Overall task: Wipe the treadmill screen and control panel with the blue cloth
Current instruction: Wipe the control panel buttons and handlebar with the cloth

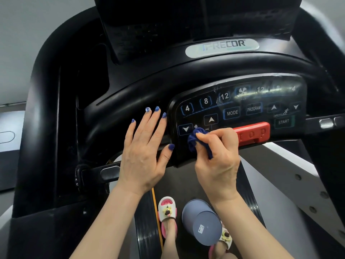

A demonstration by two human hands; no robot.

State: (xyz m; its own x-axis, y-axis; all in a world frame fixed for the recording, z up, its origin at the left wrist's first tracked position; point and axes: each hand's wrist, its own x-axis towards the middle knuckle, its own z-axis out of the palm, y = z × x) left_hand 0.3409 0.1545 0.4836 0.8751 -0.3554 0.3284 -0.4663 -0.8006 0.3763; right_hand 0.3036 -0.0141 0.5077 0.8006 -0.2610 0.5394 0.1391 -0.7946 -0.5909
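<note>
The black control panel (240,105) with numbered keys, MODE, PROGRAM and START sits at centre right. Above it the dark treadmill screen (186,19) fills the top of the view. My right hand (217,159) grips the bunched blue cloth (195,140) and presses it against the panel's lower left corner, just below the down-arrow key. My left hand (143,148) lies flat with fingers straight on the black console housing, directly left of the panel. Most of the cloth is hidden inside my right fist.
A red stop bar (255,132) juts out at the panel's lower edge, right of my right hand. A blue-grey bucket (202,221) lies on the belt by my slippered feet (168,214). Black handrails curve around the console; silver grip sensors (110,171) flank it.
</note>
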